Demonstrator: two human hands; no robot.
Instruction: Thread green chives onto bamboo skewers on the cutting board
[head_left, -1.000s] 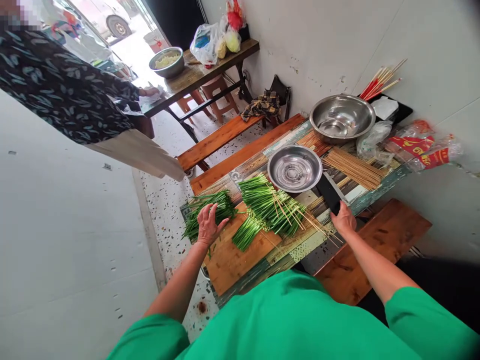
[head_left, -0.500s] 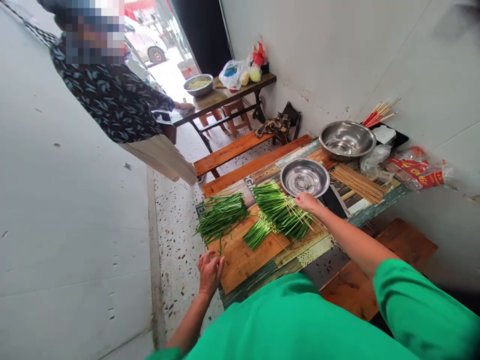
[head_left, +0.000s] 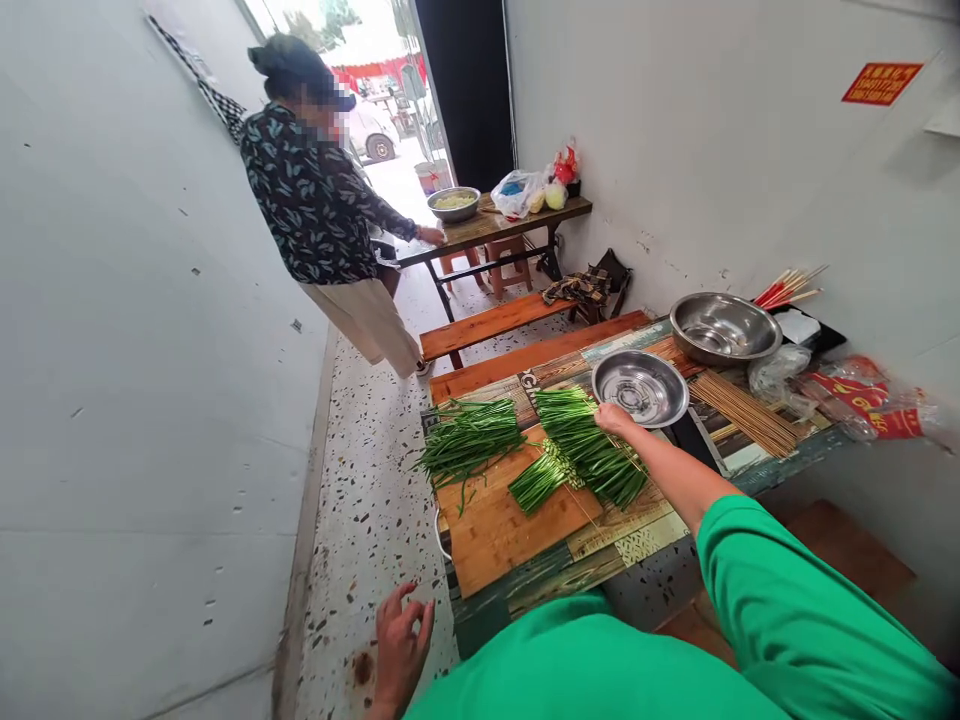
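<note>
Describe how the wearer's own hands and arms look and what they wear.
The left hand and right hand are both ungloved. A plain bright green sleeve covers the upper right arm, leaving the forearm bare, with no watch visible. The frame cuts off the left arm.

it looks like a small eatery: benches, stools, tables and a street-side doorway.

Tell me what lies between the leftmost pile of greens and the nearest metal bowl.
In the head view, another pile of greens lies between the leftmost pile and the nearest metal bowl, with the right hand at its bowl-side edge.
</note>
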